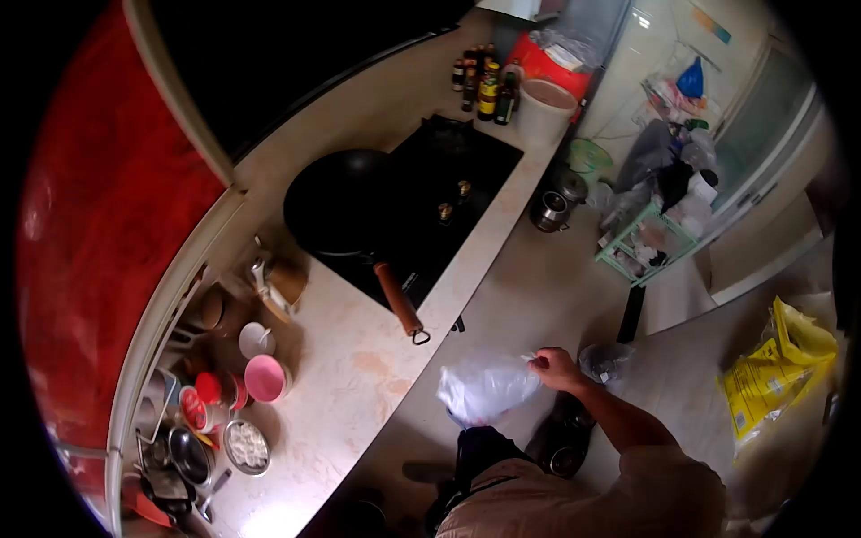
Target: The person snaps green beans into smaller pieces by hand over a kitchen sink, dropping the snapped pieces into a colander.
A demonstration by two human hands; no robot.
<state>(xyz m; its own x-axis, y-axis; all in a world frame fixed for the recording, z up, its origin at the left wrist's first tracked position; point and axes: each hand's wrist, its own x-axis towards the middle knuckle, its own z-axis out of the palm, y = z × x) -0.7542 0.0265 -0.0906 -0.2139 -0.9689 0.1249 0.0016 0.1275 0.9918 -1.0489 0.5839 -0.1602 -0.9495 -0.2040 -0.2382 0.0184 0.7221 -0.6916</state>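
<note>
My right hand is closed in a pinch on the gathered top of a clear plastic bag. The bag hangs over the floor beside the counter's front edge, with something whitish inside that I cannot make out. Left of the bag, a black wok rests on the black gas stove. Its brown wooden handle sticks out toward the counter edge. My left hand is not in view.
Bowls, jars and a metal bowl of white food stand along the counter. Bottles and a white bucket are behind the stove. A green rack and yellow bag are at right.
</note>
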